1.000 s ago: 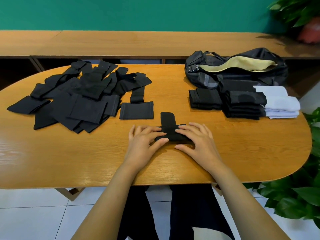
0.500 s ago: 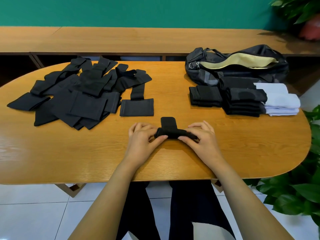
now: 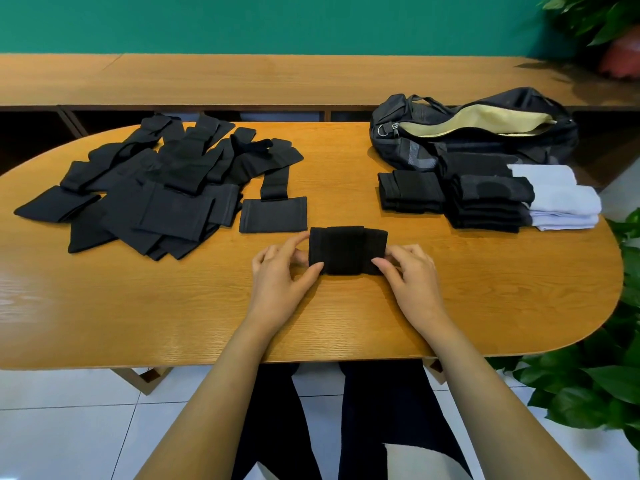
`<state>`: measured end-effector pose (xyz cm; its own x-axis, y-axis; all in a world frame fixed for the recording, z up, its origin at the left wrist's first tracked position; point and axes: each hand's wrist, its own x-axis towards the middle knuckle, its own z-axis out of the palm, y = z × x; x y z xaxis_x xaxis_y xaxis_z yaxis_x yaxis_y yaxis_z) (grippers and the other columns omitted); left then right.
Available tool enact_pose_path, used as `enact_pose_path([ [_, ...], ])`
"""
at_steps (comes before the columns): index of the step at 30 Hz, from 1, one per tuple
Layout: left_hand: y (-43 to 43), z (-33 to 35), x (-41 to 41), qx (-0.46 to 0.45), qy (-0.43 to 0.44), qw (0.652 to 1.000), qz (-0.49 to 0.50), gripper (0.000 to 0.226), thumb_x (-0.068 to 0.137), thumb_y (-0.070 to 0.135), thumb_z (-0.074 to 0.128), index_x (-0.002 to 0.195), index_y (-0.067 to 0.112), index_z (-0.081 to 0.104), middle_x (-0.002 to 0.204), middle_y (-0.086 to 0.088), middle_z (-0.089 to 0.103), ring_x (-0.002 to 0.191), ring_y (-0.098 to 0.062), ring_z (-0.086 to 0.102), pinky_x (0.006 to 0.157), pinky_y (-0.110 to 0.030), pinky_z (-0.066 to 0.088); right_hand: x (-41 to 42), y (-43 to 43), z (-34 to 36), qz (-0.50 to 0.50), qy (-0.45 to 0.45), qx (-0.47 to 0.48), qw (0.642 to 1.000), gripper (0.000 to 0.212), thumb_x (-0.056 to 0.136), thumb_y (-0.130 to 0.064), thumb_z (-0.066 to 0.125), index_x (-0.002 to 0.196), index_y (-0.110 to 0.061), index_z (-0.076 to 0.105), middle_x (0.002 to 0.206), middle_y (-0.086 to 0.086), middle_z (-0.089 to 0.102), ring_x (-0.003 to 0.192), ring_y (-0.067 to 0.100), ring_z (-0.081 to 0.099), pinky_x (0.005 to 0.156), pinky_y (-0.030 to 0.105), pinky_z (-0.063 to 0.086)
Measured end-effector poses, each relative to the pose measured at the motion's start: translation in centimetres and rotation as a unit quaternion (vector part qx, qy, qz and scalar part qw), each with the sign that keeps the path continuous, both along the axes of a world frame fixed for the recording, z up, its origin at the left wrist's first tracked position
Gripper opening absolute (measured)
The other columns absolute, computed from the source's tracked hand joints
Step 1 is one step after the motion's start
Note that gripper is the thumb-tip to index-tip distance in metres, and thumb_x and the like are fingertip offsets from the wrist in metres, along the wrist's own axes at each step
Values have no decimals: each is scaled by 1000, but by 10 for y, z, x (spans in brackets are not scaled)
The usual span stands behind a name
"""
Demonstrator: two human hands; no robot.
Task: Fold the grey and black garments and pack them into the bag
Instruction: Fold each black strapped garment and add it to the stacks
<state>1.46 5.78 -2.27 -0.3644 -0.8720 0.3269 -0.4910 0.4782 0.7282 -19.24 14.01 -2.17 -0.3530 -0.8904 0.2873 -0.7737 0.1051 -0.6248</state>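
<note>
near edge of the counter (image 3: 138, 306): the black garment (image 3: 346, 251) is now pinched at its left end by the left hand (image 3: 280, 282) and at its right end by the right hand (image 3: 408, 282), thumb under, fingers on top. a second ago it was pressed flat with a strap sticking out toward the far side; the strap has since been rolled in and the piece is held up as a compact rectangle (fold judged basically done). just beyond, one flat piece (image 3: 273, 214) is left unfolded, beside the loose pile (image 3: 156, 188) at far left. far right, the folded stacks (image 3: 485, 202) are unchanged, near the open bag (image 3: 474, 129). packing is judged not started, with most folding left.
</note>
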Motion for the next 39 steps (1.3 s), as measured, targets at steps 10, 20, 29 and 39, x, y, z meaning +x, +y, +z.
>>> enact_pose_path([
  [10, 0, 2, -1, -37, -63, 997, -10, 64, 77, 52, 72, 134, 34, 49, 140, 17, 46, 134, -3, 32, 114, -40, 19, 3, 1, 2, 23, 78, 15, 997, 40, 99, -45, 38, 130, -30, 57, 134, -12, 55, 131, 8, 36, 110, 35, 20],
  [20, 2, 5, -3, -29, -114, 993, 15, 42, 92, 52, 46, 127, 33, 60, 124, 12, 61, 125, -7, 40, 119, -46, 7, 8, 4, 7, 52, 77, -11, 996, 36, 97, -49, 37, 120, -32, 59, 139, -13, 51, 134, 8, 33, 115, 41, 21],
  [29, 0, 2, -3, -38, -104, 993, 34, 52, 89, 60, 39, 127, 31, 60, 121, 13, 61, 120, -11, 44, 116, -49, 17, 38, -9, 23, 164, 312, 69, 933, 55, 98, -54, 25, 122, -25, 65, 147, -7, 46, 135, 15, 39, 117, 43, 9],
  [39, -2, 2, -4, 23, -48, 996, 78, 60, 95, 56, 31, 147, 27, 36, 155, 2, 30, 144, -15, 17, 118, -53, 14, -34, -41, 50, -59, 352, 90, 930, 61, 100, -52, 28, 143, -13, 44, 162, 1, 15, 149, 24, 14, 120, 48, 0],
])
